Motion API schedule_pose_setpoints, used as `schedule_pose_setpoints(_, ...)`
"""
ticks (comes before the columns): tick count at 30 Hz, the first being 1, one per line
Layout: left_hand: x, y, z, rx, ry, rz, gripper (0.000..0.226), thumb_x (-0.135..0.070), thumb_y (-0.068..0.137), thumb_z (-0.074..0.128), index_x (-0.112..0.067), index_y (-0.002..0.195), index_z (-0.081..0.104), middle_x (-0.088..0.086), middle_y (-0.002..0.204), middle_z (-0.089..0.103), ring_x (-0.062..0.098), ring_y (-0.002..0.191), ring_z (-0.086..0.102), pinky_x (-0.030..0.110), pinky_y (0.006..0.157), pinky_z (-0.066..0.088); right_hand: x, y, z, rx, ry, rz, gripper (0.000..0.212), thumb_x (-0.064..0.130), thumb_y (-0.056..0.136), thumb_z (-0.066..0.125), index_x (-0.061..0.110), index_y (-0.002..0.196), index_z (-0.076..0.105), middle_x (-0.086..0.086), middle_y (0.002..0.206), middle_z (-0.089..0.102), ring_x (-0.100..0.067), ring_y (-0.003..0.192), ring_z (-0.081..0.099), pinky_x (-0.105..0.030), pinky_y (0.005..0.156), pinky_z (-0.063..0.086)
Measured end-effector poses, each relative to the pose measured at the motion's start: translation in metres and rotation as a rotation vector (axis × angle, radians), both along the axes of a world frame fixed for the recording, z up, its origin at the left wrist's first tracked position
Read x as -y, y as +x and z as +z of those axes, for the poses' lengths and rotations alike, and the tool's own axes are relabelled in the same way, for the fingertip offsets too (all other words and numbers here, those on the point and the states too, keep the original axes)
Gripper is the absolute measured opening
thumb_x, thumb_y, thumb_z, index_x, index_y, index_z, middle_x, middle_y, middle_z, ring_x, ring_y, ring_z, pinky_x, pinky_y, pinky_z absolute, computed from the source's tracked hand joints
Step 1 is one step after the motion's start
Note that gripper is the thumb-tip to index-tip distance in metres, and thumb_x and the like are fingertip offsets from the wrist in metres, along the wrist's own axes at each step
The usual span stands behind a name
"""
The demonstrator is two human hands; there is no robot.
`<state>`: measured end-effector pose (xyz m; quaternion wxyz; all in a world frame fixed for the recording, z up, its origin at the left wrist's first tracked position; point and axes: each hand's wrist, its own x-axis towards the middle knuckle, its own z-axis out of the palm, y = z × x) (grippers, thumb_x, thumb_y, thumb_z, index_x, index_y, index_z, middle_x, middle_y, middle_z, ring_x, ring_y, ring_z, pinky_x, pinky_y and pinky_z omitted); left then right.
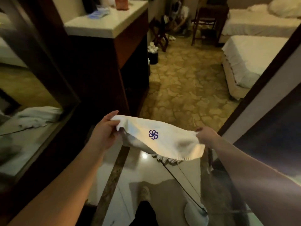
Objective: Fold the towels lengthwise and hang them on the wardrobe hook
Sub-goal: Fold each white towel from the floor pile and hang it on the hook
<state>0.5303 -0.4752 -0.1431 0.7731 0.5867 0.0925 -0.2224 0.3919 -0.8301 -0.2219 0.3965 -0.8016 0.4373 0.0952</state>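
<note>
From the head camera, a person is holding a white towel [156, 137] stretched out in the air between both hands, above the shiny tiled floor [146, 173] at the room's threshold. The left hand [104, 129] is pinching the towel's upper left corner, thumb on top and fingers curled beneath the cloth. The right hand [205, 135] is gripping the opposite end, fingers closed round the fabric. The towel is sagging slightly in the middle, its blue pinwheel logo [153, 134] facing up, and a fringed edge is hanging below its near side. On the left, more white towels [39, 115] are lying crumpled on a low shelf beside a dark wooden cabinet [104, 66] with a pale bench [104, 28] on top. Further back, two beds [250, 57] are standing on patterned carpet [184, 88].
</note>
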Motion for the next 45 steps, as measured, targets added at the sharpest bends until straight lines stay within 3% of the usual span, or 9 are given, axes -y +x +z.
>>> schedule_pose_setpoints(6,-0.078,-0.081,0.046,0.076,-0.078,0.146,0.032,0.006,0.095,0.052,-0.018,0.107,0.070,0.010,0.100,0.069,0.016,0.072,0.073,0.021,0.052,0.054,-0.069,-0.036,0.032,-0.068,0.356,0.059,0.028,0.007,0.101,0.049,0.007,0.073,0.053,-0.015,0.073,0.047,-0.024,0.056,0.046,-0.034,0.053,0.035)
schedule_pose_setpoints(11,-0.150,-0.145,0.083,0.140,-0.077,0.251,0.034,0.006,0.096,0.047,-0.019,0.105,0.069,0.011,0.102,0.069,0.022,0.085,0.070,0.024,0.059,0.056,-0.148,-0.056,0.064,0.138,0.793,0.084,0.023,0.004,0.103,0.046,0.015,0.085,0.056,-0.009,0.084,0.051,-0.023,0.071,0.049,-0.031,0.052,0.051)
schedule_pose_setpoints(16,-0.228,-0.220,0.106,0.140,-0.135,0.407,0.033,0.013,0.093,0.042,-0.012,0.098,0.063,0.006,0.068,0.072,0.015,0.058,0.070,0.019,0.050,0.054,-0.239,-0.081,0.074,0.202,0.930,0.191,0.032,-0.012,0.097,0.045,0.011,0.111,0.063,-0.008,0.109,0.063,-0.019,0.092,0.060,-0.023,0.060,0.057)
schedule_pose_setpoints(21,-0.320,-0.316,0.114,0.104,-0.114,0.549,0.034,0.010,0.090,0.042,-0.011,0.090,0.069,0.011,0.076,0.070,0.020,0.065,0.070,0.025,0.058,0.057,-0.338,-0.125,0.073,0.287,0.893,0.277,0.046,-0.012,0.086,0.040,0.004,0.120,0.066,-0.014,0.124,0.066,-0.023,0.111,0.064,-0.026,0.077,0.060)
schedule_pose_setpoints(25,-0.402,-0.403,0.113,0.107,-0.125,0.606,0.056,0.017,0.079,0.028,-0.011,0.097,0.073,0.023,0.105,0.064,0.030,0.085,0.062,0.025,0.059,0.055,-0.415,-0.175,0.083,0.473,0.850,0.444,0.058,-0.009,0.083,0.045,0.021,0.127,0.068,0.004,0.135,0.062,-0.002,0.124,0.057,-0.015,0.100,0.045)
schedule_pose_setpoints(28,-0.456,-0.463,0.111,0.224,0.116,0.583,0.056,0.018,0.084,0.043,-0.023,0.102,0.076,0.009,0.113,0.069,0.025,0.099,0.067,0.034,0.074,0.059,-0.471,-0.213,0.087,0.556,0.839,0.506,0.062,-0.024,0.085,0.043,0.022,0.114,0.073,-0.003,0.128,0.069,-0.014,0.118,0.065,-0.025,0.096,0.052)
schedule_pose_setpoints(34,-0.538,-0.560,0.114,0.469,0.719,0.634,0.029,-0.005,0.089,0.069,-0.029,0.106,0.067,-0.008,0.106,0.070,0.013,0.101,0.066,0.029,0.087,0.053,-0.561,-0.289,0.136,0.760,0.483,0.575,0.016,0.026,0.100,0.062,0.026,0.089,0.074,0.001,0.088,0.076,-0.013,0.087,0.071,-0.027,0.080,0.054)
schedule_pose_setpoints(40,-0.572,-0.625,0.133,0.581,1.070,0.664,0.024,-0.001,0.086,0.063,-0.018,0.102,0.064,0.007,0.112,0.065,0.014,0.097,0.056,0.019,0.070,0.035,-0.592,-0.334,0.188,0.811,0.250,0.533,0.035,0.049,0.098,0.057,0.020,0.105,0.074,0.000,0.094,0.072,-0.019,0.092,0.067,-0.041,0.085,0.054)
schedule_pose_setpoints(45,-0.583,-0.663,0.143,0.453,1.179,0.676,0.011,-0.004,0.087,0.053,-0.014,0.090,0.055,0.005,0.097,0.061,0.028,0.082,0.059,0.040,0.067,0.047,-0.607,-0.355,0.216,0.783,0.212,0.511,0.029,0.044,0.098,0.059,0.019,0.109,0.071,0.000,0.087,0.068,-0.026,0.095,0.068,-0.044,0.089,0.057)
